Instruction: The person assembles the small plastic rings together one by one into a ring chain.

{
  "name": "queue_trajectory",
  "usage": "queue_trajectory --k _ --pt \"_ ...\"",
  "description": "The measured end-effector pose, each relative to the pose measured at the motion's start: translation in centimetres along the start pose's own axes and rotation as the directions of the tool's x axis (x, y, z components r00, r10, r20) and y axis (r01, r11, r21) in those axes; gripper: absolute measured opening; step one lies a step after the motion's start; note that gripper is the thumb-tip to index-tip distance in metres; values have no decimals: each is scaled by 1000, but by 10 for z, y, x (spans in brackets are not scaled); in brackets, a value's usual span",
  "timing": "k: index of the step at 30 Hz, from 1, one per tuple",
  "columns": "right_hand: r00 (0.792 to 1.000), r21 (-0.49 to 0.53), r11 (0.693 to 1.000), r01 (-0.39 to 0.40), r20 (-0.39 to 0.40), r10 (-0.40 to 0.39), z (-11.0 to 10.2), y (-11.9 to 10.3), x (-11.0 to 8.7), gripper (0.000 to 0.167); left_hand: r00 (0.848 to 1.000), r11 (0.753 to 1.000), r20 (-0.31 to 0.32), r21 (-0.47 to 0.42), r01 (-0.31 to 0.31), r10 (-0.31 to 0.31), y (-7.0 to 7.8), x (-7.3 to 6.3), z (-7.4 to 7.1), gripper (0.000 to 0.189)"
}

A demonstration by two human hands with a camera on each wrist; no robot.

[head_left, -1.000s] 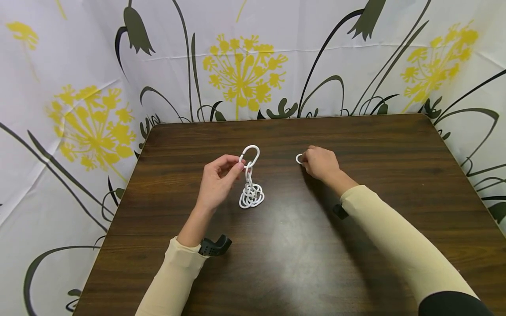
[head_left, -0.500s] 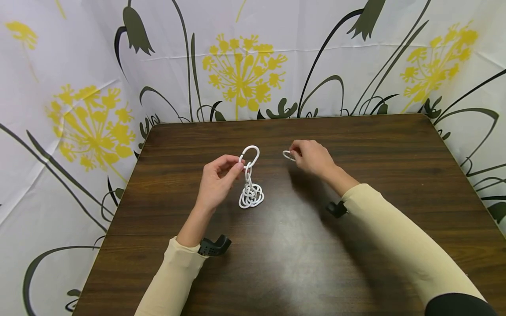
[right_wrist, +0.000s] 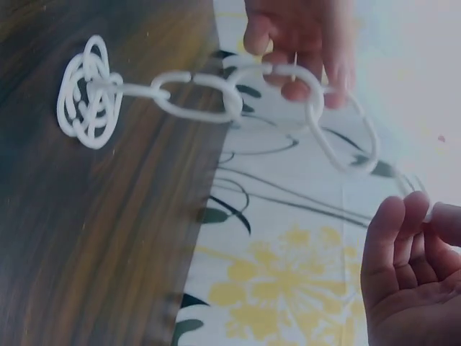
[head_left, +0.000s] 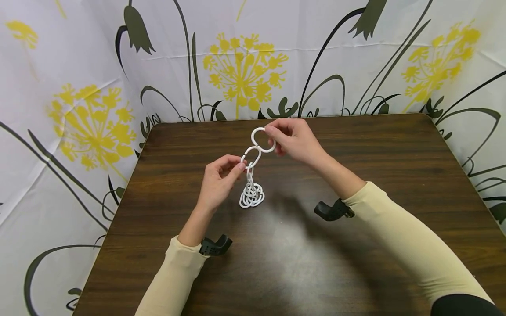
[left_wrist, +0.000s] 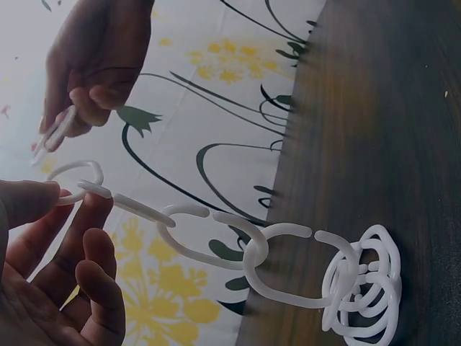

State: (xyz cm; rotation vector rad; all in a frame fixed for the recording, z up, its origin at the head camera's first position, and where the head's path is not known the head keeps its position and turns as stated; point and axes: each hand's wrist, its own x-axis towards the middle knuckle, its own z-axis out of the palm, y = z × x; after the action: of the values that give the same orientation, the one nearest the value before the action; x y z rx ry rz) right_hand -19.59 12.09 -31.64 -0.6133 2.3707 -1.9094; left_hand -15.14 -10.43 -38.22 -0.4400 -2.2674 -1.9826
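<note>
A chain of white C-shaped plastic links runs down from my left hand point(head_left: 219, 180), which pinches its top link point(head_left: 259, 156) between thumb and fingers. The lower links lie in a small heap point(head_left: 252, 199) on the table. My right hand point(head_left: 296, 142) pinches a separate white link point(head_left: 252, 137), raised just above and right of the top link. The two links overlap in the head view; whether they touch or are hooked I cannot tell. In the left wrist view, gaps show in the hanging links point(left_wrist: 284, 299). The right wrist view is partly blurred around the held link.
The dark wood-grain table point(head_left: 375, 153) fills the area beneath both hands. Behind it hangs a white cloth point(head_left: 300, 26) printed with yellow and grey-green flowers. Each wrist carries a black camera mount point(head_left: 334, 210).
My right hand has lifted the loose link off the table and brought it left and up to the chain's top link. The left hand has stayed in place.
</note>
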Motion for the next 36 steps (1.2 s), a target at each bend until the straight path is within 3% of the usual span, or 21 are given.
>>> queue_trajectory --k 9,15,23,25,33,36 --pt "1000 -122 993 9 30 -5 19 0 1 15 999 999 15 33 -33 32 0 1 2 16" --pt "1000 -296 955 6 -13 -10 25 -3 1 14 999 998 20 55 -42 41 1 1 4 13" --pt "995 -493 869 52 -50 -88 29 -4 2 13 999 998 35 60 -36 34 33 -5 7 11" --pt "991 -531 843 78 -47 -122 30 -4 2 13 999 997 39 63 -34 32 35 -6 7 11" --pt "956 -684 692 230 27 -291 34 1 1 11 997 995 51 78 -61 57 32 -6 8 10" --pt "935 -734 618 281 63 -350 35 3 0 11 997 996 59 64 -53 50 31 -6 8 10"
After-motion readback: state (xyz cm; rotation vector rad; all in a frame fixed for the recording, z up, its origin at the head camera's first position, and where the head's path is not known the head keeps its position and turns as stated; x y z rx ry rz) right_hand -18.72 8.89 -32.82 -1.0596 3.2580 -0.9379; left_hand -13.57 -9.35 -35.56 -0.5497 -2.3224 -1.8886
